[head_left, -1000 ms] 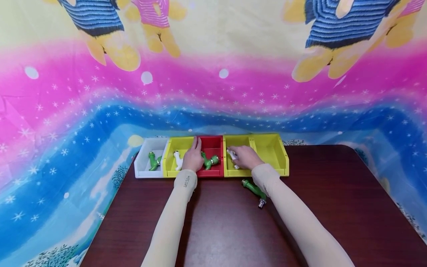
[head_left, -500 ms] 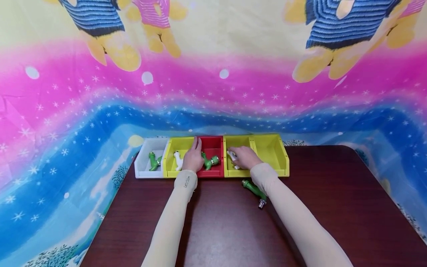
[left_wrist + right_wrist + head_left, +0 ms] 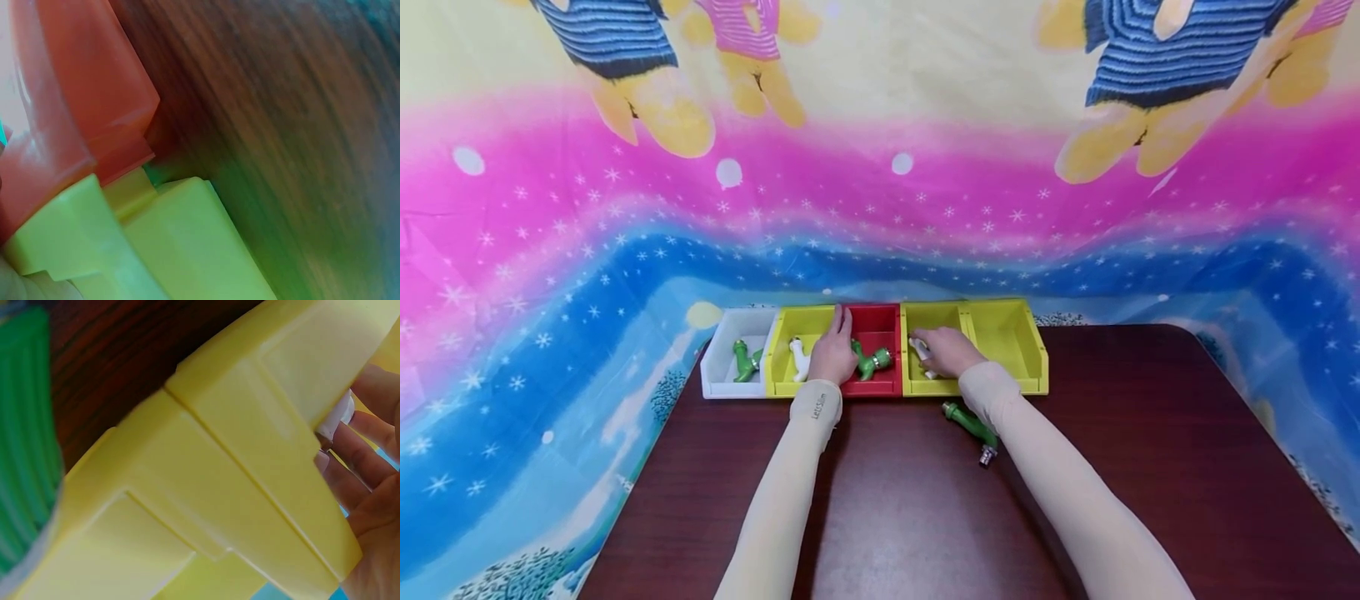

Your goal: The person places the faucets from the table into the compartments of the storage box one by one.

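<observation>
My left hand (image 3: 832,357) rests over the adjoining walls of the left yellow bin (image 3: 786,389) and the red bin (image 3: 880,388), its visible fingers straight and pointing away. In the right yellow bins, my right hand (image 3: 953,352) reaches into the one beside the red bin and pinches a white tap (image 3: 919,346); the right wrist view shows the fingertips around this white piece (image 3: 340,415), partly hidden by the bin wall. A green tap (image 3: 972,423) with a metal end lies on the table below the right wrist.
A green tap (image 3: 871,363) lies in the red bin, a white one (image 3: 800,360) in the left yellow bin. At the row's left end, a white bin (image 3: 732,390) holds another green tap (image 3: 745,362). Behind the dark wooden table (image 3: 895,508) hangs a patterned cloth (image 3: 880,217).
My right hand shifts very slightly to the left with the white tap in its fingers. The left hand stays where it was on the bin walls.
</observation>
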`<state>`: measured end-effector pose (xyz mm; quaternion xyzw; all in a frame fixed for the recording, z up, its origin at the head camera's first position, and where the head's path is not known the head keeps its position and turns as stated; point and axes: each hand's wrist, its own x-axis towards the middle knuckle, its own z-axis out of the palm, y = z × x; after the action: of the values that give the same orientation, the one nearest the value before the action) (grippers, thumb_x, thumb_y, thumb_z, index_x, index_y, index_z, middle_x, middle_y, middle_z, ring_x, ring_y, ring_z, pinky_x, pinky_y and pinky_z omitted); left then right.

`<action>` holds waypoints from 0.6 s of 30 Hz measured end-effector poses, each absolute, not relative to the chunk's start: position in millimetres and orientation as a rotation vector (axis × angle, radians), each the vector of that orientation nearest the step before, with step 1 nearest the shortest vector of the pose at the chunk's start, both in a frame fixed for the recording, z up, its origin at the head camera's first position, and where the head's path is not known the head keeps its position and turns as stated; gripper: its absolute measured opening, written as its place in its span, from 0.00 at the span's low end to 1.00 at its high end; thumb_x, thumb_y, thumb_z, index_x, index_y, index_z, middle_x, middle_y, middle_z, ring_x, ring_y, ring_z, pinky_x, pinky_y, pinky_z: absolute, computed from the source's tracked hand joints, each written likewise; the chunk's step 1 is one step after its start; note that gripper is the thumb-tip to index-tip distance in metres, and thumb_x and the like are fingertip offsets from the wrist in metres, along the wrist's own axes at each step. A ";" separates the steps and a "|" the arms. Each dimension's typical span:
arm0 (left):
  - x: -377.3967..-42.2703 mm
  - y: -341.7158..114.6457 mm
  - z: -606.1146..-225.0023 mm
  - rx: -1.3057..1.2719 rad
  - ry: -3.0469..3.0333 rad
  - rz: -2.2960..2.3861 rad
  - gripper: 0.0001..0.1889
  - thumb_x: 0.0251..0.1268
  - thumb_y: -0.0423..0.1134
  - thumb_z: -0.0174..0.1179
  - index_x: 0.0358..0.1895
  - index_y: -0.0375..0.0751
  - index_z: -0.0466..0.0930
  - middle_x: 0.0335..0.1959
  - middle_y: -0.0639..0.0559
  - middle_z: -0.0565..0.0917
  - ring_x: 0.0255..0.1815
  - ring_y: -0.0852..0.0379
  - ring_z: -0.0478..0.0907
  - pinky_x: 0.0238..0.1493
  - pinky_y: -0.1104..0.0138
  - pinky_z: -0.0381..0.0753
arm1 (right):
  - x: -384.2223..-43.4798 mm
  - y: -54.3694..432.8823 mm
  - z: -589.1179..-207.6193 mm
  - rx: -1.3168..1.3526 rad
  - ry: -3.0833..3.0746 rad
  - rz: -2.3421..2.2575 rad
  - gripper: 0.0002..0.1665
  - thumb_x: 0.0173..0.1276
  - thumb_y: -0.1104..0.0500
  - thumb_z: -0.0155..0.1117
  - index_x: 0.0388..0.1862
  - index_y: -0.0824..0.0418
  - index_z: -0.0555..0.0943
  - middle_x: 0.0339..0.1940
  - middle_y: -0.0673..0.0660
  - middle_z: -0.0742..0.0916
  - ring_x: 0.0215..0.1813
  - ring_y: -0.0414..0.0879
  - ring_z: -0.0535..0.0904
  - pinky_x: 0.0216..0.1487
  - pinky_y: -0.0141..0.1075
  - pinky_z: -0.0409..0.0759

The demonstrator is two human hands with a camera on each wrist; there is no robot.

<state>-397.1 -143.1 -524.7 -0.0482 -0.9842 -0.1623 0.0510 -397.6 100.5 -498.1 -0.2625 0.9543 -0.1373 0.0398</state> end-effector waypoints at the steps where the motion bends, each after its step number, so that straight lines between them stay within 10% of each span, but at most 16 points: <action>1: -397.0 -143.2 -524.4 -0.148 -2.996 -0.496 0.46 0.64 0.30 0.58 0.85 0.43 0.47 0.87 0.46 0.46 0.58 0.41 0.81 0.47 0.55 0.84 | -398.0 100.4 -498.6 -0.805 2.921 -0.421 0.36 0.67 0.58 0.75 0.73 0.58 0.75 0.55 0.62 0.89 0.52 0.57 0.86 0.59 0.50 0.84; 10: -396.2 -143.3 -524.4 -0.149 -2.997 -0.491 0.45 0.65 0.30 0.57 0.85 0.43 0.48 0.87 0.46 0.47 0.47 0.43 0.83 0.43 0.56 0.84 | -400.5 100.2 -502.0 -0.817 2.896 -0.392 0.36 0.67 0.57 0.75 0.73 0.59 0.75 0.54 0.62 0.89 0.50 0.55 0.86 0.57 0.50 0.85; 18: -396.2 -143.6 -523.4 -0.156 -2.986 -0.500 0.46 0.64 0.30 0.58 0.85 0.42 0.48 0.87 0.46 0.47 0.56 0.41 0.83 0.49 0.54 0.85 | -400.8 99.3 -501.4 -0.838 2.887 -0.381 0.35 0.67 0.59 0.75 0.71 0.60 0.76 0.54 0.62 0.88 0.50 0.56 0.86 0.57 0.50 0.85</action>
<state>-396.2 -143.6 -523.4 -0.0514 -0.9835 -0.1647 0.0550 -400.8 99.3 -501.4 -0.2762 0.9513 -0.1254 0.0557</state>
